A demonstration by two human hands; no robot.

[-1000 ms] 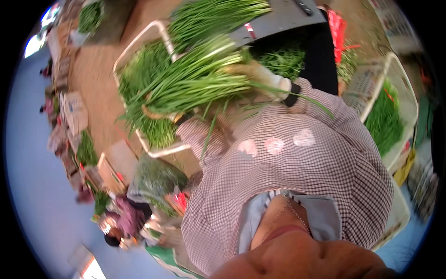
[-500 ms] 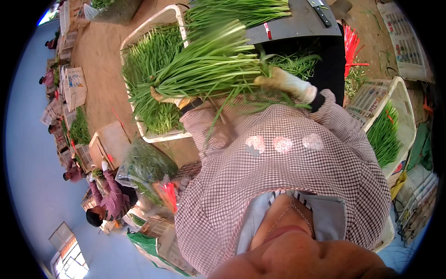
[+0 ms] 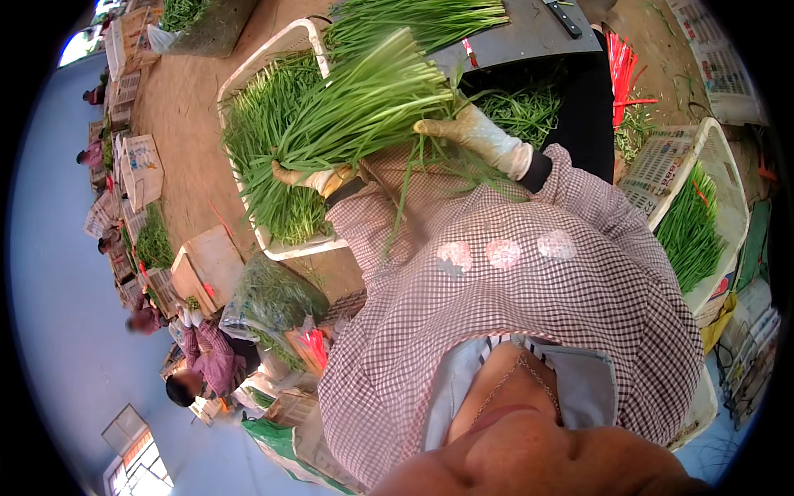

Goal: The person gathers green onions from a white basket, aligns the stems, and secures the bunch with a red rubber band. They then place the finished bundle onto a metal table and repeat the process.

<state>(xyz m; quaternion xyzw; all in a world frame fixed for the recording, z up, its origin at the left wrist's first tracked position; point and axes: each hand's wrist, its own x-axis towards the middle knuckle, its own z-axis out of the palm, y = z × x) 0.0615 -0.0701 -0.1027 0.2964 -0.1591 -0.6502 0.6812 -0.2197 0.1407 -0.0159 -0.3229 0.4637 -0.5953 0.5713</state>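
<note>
A loose bunch of long, slender green stalks (image 3: 364,107) lies aslant in the left hand (image 3: 318,178), fanned out, its paler, blunt ends to the upper right beside the right hand (image 3: 484,140), its darker, thinner leaf tips drooping leftward above the white crate (image 3: 285,253). A few strands dangle below the ends; whether the right fingers grip any is hard to tell

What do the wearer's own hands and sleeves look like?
The left hand and right hand wear whitish gloves, yellowish-brown toward the tips. Dark cuffs circle the wrists. Above them come long, loose sleeves in a fine dark-and-white check.
</note>
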